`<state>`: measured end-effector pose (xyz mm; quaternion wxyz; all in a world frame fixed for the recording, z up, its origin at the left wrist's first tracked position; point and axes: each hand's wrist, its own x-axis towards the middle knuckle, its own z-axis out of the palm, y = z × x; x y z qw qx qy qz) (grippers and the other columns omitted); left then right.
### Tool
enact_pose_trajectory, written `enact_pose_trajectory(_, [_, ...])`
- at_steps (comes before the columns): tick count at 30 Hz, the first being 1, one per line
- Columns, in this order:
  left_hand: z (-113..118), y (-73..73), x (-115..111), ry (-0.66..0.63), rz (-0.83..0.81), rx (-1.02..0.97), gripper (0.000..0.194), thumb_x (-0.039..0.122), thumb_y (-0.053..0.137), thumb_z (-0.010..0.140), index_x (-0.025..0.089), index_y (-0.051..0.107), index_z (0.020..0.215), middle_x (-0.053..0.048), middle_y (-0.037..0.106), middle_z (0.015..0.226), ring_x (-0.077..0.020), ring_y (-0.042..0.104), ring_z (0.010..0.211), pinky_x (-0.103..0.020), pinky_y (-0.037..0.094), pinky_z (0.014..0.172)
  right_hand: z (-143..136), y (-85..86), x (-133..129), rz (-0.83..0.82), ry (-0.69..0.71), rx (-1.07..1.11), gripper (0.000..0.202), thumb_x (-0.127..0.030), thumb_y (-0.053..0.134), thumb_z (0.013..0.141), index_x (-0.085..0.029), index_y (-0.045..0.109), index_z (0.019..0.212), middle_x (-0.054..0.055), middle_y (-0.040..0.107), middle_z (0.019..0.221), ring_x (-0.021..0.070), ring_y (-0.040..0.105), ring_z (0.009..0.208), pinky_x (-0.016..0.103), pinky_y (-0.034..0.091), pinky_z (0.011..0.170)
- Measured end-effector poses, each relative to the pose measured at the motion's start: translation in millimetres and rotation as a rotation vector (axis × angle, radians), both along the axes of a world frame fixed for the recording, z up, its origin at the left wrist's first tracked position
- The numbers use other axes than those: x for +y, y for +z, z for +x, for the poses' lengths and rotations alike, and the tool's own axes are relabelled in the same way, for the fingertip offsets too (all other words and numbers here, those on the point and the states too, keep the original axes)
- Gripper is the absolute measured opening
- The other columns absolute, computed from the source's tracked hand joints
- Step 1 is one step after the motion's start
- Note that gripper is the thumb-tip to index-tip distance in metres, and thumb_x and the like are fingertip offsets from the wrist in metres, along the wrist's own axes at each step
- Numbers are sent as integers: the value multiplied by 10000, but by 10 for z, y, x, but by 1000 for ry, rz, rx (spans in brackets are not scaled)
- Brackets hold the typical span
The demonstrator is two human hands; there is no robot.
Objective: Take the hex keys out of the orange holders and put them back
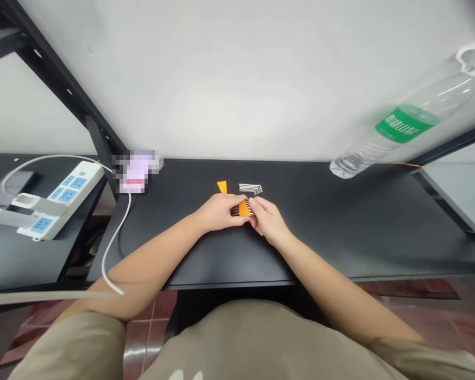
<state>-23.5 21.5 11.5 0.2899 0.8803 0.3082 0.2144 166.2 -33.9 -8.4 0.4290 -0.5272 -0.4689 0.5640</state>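
Observation:
My left hand [221, 211] is closed around an orange hex key holder [244, 208], low over the black table. Several metal hex keys stick out of the holder's right side. My right hand [269, 219] is closed at that side, its thumb and fingers pinching the hex keys [250, 207]; how many it grips is hidden. Just beyond my hands lies a row of bent silver hex keys [250, 188], side by side on the table. A second orange piece [222, 187] rests behind my left hand, its lower part covered.
A tall clear bottle [407, 124] with a green label stands at the back right. At the left, a white power strip [65, 198] lies on the neighbouring black table. A white cable [114, 237] hangs over my left forearm, near a blurred lilac item [136, 171].

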Motion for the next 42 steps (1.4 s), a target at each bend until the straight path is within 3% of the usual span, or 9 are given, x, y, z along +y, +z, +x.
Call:
enact_pose_trajectory(9, [-18,-39,22,5,-29,-84,204,379,702,805,195,622,844,30,591,717,-121,521,638,-247,373,622,-86,-12,-32,32,-121,237,443,-631,646,901,-244,468,779,-98,333,452,60,216,336,209,178,312])
enact_pose_trajectory(15, [-87,-31,88,72,-79,0,312,442,721,775,195,549,692,36,571,655,-118,513,602,-249,341,575,125,11,48,49,-209,230,457,-649,642,891,-259,420,804,-117,279,466,64,190,333,202,164,300])
enact_pose_trajectory(17, [-116,-27,115,97,-54,39,336,440,727,755,196,519,656,34,566,630,-121,508,588,-256,335,570,251,6,104,31,-159,79,467,-678,601,898,-258,416,810,-109,292,490,69,207,345,209,170,309])
enact_pose_trajectory(22, [-138,-35,144,135,-10,88,360,457,706,764,202,482,646,23,588,642,-133,523,596,-263,333,567,469,-33,222,39,45,-545,505,-715,402,959,-250,402,762,-78,336,502,97,269,376,245,242,362])
enact_pose_trajectory(28, [-127,-31,126,116,7,113,329,460,698,771,205,514,672,18,613,672,-146,543,628,-272,335,582,531,0,336,160,133,-894,478,-572,515,962,-209,521,651,34,598,639,168,520,602,288,363,597])
enact_pose_trajectory(32, [-125,-47,141,110,19,112,342,462,700,768,205,497,672,22,603,660,-144,528,621,-273,320,579,536,-17,349,216,144,-1112,404,-529,499,985,-202,620,782,80,636,710,226,585,690,316,350,666])
enact_pose_trajectory(37, [-119,-49,152,116,14,134,363,494,703,754,204,503,668,16,617,680,-146,530,620,-282,309,575,591,-57,294,320,187,-1573,476,-556,354,1038,-203,658,941,102,684,756,254,635,709,314,352,645])
enact_pose_trajectory(39, [-124,-34,144,105,-6,136,342,485,702,755,205,520,679,17,620,684,-147,537,626,-283,313,578,684,-44,276,369,168,-1573,465,-546,362,1038,-205,651,911,94,689,768,250,642,720,317,373,645])
enact_pose_trajectory(42, [-134,-9,134,84,-28,135,315,462,692,769,207,525,690,21,618,688,-148,546,639,-280,312,577,885,17,244,495,156,-1394,315,-435,446,1025,-209,652,949,81,702,896,228,654,803,322,444,703])
